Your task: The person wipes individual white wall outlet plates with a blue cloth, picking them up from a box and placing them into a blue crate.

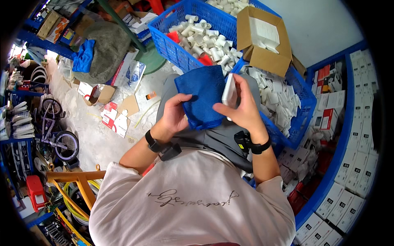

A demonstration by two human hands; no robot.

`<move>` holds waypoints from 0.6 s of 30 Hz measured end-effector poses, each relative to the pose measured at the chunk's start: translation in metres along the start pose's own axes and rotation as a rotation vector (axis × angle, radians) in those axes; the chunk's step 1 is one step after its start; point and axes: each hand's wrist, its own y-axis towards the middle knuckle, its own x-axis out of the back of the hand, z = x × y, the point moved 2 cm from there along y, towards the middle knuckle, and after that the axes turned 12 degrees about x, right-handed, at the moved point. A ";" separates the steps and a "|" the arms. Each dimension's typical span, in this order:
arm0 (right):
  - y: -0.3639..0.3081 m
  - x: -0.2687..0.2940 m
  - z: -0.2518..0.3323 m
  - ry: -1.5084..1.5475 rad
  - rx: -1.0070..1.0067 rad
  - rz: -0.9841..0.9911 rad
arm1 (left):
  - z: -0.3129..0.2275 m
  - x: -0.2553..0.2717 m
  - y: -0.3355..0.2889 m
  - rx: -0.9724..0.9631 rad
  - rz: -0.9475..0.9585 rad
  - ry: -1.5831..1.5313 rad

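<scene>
Evidently the work is mid-way: the person sits with a folded blue terry cloth [204, 96] spread over the lap, and the left hand [175, 115] curls its fingers around the cloth's left edge, closed on the fabric. The right hand [242, 108] grips a flat white rectangular plastic piece [230, 91] edge-on, thumb on one face and fingers wrapped over the other, pressing it against the cloth's right side. As a judgement, this one piece is being wiped, and whether it is already clean cannot be told.

Beyond the knees stands a blue plastic crate of white pipe fittings [205, 37]. A second blue crate [301, 104] to the right is heaped with similar flat white pieces, so plenty appears left to handle. An open brown cardboard box [266, 53] rests on the crates' rims, with flat white pieces stacked inside; how full it is cannot be told.
</scene>
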 end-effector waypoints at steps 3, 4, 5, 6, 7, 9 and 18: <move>-0.014 0.021 -0.014 0.601 -0.307 0.094 | -0.006 -0.004 -0.002 -0.062 0.004 0.000; -0.019 0.028 -0.011 0.711 -0.399 0.129 | -0.008 -0.003 -0.003 -0.054 0.028 -0.045; -0.029 0.032 -0.012 0.786 -0.399 0.166 | -0.010 -0.005 -0.002 -0.035 0.055 -0.084; -0.035 0.031 -0.010 0.866 -0.406 0.209 | -0.010 -0.003 -0.003 -0.046 0.049 -0.087; -0.038 0.028 -0.007 0.844 -0.439 0.261 | -0.010 -0.001 -0.002 -0.058 -0.010 -0.099; -0.040 0.021 -0.003 0.801 -0.416 0.298 | -0.008 0.004 -0.004 -0.052 -0.081 -0.126; -0.033 0.011 -0.010 0.881 -0.432 0.185 | -0.017 0.008 -0.007 -0.002 -0.019 -0.022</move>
